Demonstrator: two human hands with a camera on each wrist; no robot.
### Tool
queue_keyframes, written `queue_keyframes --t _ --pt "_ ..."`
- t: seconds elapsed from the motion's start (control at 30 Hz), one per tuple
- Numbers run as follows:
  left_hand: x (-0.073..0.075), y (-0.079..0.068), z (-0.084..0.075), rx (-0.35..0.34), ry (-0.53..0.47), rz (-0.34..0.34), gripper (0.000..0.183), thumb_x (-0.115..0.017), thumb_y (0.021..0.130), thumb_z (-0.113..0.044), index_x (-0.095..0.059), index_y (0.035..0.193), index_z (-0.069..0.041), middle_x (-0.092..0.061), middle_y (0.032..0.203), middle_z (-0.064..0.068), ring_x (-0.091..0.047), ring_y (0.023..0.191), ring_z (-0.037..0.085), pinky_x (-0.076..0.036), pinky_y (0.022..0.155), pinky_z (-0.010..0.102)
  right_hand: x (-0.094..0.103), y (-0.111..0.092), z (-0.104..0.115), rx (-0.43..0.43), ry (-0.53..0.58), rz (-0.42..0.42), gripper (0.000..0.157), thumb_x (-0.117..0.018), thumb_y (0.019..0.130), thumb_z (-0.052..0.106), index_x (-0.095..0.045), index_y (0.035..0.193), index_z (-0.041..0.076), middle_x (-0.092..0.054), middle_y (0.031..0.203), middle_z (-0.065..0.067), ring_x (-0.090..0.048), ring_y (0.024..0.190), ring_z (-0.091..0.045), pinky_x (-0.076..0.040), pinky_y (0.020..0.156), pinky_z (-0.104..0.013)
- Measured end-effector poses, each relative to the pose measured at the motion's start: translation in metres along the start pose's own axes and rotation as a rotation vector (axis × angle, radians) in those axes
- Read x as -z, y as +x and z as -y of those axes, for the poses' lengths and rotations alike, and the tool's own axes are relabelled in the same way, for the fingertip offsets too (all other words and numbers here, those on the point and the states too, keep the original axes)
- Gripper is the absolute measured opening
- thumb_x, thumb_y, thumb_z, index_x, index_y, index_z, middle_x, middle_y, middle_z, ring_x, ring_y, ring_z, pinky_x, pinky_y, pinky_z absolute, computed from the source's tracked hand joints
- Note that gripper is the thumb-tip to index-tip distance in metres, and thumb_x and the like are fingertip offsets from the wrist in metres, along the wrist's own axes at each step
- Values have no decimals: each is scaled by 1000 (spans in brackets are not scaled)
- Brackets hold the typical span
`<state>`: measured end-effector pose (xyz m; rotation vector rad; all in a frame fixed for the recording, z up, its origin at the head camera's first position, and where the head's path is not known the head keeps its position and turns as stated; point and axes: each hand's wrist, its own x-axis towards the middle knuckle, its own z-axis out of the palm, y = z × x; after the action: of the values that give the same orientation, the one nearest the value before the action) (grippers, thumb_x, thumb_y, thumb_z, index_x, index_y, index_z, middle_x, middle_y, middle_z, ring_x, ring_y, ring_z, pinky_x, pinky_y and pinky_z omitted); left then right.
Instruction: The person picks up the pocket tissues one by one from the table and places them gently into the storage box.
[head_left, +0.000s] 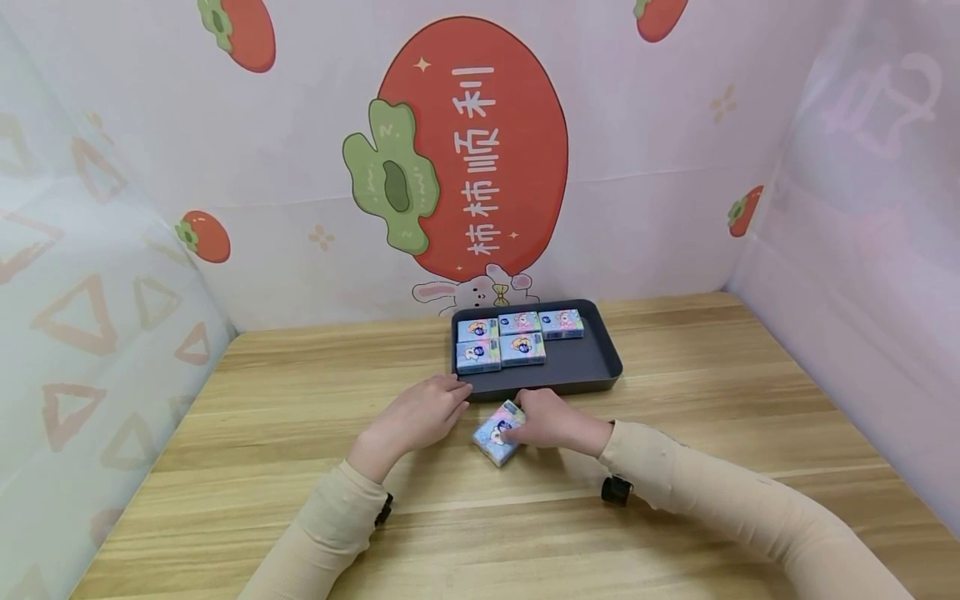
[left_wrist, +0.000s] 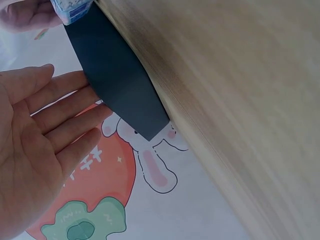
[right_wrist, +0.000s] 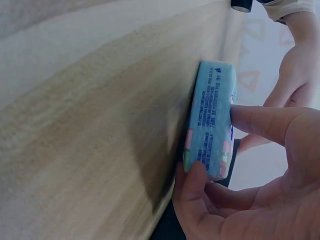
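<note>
A small blue tissue pack (head_left: 492, 439) with a cartoon print is tilted in front of the dark grey tray (head_left: 581, 362). My right hand (head_left: 553, 419) pinches it from the right; in the right wrist view the thumb presses its printed face and the fingers hold the end of the pack (right_wrist: 211, 112). My left hand (head_left: 420, 412) has its fingers at the tray's front left corner. Seen from the left wrist, that hand (left_wrist: 50, 130) is spread with nearly straight fingertips against the tray's outer wall (left_wrist: 115, 70), holding nothing.
Inside the tray, several similar tissue packs (head_left: 522, 347) lie in two rows toward the left and back. The tray stands near the back edge of the wooden table (head_left: 300, 433). A printed cloth wall (head_left: 645, 208) rises right behind it, with cloth at both sides.
</note>
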<state>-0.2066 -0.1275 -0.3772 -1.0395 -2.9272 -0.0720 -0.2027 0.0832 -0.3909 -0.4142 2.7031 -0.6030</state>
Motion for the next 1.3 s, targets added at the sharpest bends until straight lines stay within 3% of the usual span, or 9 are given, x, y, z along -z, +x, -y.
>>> queue_keyframes --t 0.47,0.8,1.3 --pt "-1 1 1 -9 2 -3 34 -52 97 -21 -62 124 -3 -64 123 13 -58 117 28 -47 101 40 4 -1 -2 13 15 4 54 -72 82 36 -59 117 -3 -65 102 -9 -57 88 -16 -51 84 -36" --pt "-1 1 0 -2 2 4 34 -51 98 -21 -62 125 -3 -63 124 13 -57 119 28 -46 102 41 11 -1 -6 5 73 17 43 -71 83 31 -62 112 0 -61 87 -3 -52 77 -14 -46 69 -28" --pt "0 1 0 -2 6 1 34 -51 98 -21 -62 124 -3 -63 123 13 -58 118 28 -47 101 41 25 -6 -13 -31 202 36 38 -77 78 27 -67 106 3 -64 87 -1 -56 79 -12 -48 66 -24"
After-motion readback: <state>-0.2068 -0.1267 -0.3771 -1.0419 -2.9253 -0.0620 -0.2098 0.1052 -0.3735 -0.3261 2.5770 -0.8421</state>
